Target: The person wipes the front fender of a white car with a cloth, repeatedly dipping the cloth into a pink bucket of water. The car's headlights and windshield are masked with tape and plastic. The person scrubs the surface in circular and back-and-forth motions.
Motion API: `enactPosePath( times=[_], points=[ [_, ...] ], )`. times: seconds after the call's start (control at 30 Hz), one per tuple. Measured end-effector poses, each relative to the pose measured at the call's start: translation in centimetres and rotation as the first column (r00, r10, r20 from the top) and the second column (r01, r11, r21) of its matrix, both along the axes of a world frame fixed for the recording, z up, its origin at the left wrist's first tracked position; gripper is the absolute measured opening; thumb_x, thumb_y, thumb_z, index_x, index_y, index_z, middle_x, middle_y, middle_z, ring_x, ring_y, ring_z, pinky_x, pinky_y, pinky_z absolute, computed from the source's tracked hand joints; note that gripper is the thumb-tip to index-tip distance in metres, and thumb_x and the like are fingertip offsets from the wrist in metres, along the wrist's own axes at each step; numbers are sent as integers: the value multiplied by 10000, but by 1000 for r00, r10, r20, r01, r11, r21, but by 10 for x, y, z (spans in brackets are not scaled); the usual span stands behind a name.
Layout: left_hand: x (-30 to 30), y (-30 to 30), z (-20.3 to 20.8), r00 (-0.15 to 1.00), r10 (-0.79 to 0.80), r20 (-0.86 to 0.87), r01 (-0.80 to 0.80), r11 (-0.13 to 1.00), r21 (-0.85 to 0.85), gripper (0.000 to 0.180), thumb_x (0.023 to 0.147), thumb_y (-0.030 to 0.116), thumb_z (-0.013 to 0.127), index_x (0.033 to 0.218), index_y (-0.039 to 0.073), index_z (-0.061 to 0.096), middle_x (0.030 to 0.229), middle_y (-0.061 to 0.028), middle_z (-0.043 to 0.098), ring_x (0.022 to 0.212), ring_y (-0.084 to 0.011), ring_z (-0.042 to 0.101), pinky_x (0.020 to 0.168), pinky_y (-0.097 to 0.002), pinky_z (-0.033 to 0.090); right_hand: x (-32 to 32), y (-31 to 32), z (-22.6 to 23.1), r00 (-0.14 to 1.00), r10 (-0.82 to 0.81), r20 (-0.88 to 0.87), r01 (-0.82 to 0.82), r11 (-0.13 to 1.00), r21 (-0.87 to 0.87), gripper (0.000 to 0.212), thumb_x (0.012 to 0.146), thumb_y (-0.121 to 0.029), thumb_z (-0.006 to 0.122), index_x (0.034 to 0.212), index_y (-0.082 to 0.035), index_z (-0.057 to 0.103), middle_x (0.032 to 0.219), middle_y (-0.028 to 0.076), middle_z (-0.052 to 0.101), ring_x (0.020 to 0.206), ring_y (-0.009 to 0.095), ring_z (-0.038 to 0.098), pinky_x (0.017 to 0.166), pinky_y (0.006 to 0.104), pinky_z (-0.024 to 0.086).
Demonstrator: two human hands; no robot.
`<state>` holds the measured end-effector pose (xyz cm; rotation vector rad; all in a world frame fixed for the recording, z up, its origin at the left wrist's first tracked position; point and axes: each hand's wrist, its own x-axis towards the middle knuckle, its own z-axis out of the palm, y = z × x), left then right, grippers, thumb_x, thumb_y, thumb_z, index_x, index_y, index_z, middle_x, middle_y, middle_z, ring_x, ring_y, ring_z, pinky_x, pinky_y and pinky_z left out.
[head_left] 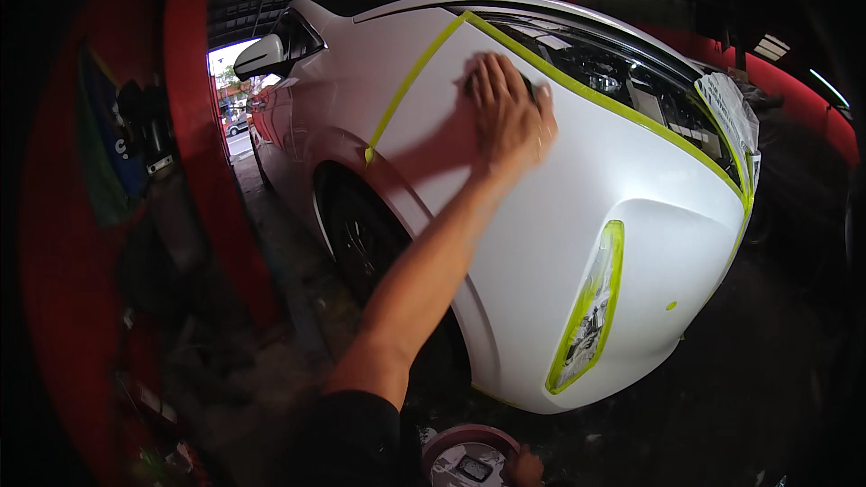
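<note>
My left hand (510, 113) is pressed flat-fingered over a thin dark pad (529, 84) against a white car's bumper corner (532, 207). The palm and fingers cover most of the pad, so its exact kind is hidden. Low in the picture, my right hand (526, 467) grips the rim of a reddish round basin (471, 433). Inside the basin lies a dark rectangular piece (474, 467) amid whitish, glossy patches. Yellow-green masking tape (410, 95) edges the panel, and more runs along the lamp (613, 81) above it.
A taped-over narrow lamp opening (588, 307) sits low on the bumper. The wheel (361, 230) is beside my left forearm. A red post (203, 126) stands at left, near the car's mirror (260, 57). Masking sheet (729, 108) hangs at the far right.
</note>
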<state>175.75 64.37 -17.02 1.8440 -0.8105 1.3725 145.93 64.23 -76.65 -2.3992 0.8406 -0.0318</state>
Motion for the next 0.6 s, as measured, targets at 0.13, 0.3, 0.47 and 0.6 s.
enactPosePath(
  times=[0.13,0.3,0.47,0.6],
  points=[
    [26,19,26,998,-58,21,56,996,72,744,971,454,290,1452,-101,175,1531,-284,144,1441,-403,80,1179,-459,39,3,-6,25,999,-7,-36,7,1000,-1,388,879,-375,551,1010,-10,537,832,281,660,788,465,655,712,555,510],
    [52,36,2,991,-92,94,85,993,85,723,972,430,316,1446,-102,191,1522,-292,162,1438,-418,77,1178,-458,49,0,2,20,999,12,-40,-13,1000,-19,389,885,-378,537,1014,-10,538,834,277,660,788,467,652,721,561,508],
    [62,42,27,990,-116,81,112,992,50,735,967,438,310,1451,-98,172,1518,-299,169,1436,-407,99,1171,-482,58,11,-2,15,999,37,11,-37,997,-66,383,906,-363,501,1010,4,532,798,275,655,759,471,648,719,567,504],
    [47,42,-20,998,-21,54,22,1000,-5,752,970,436,285,1440,-132,139,1516,-308,163,1440,-394,104,1174,-456,75,9,4,21,998,31,-58,-34,998,-57,381,900,-358,509,1029,1,521,785,278,653,755,475,646,722,567,502]
  ],
)
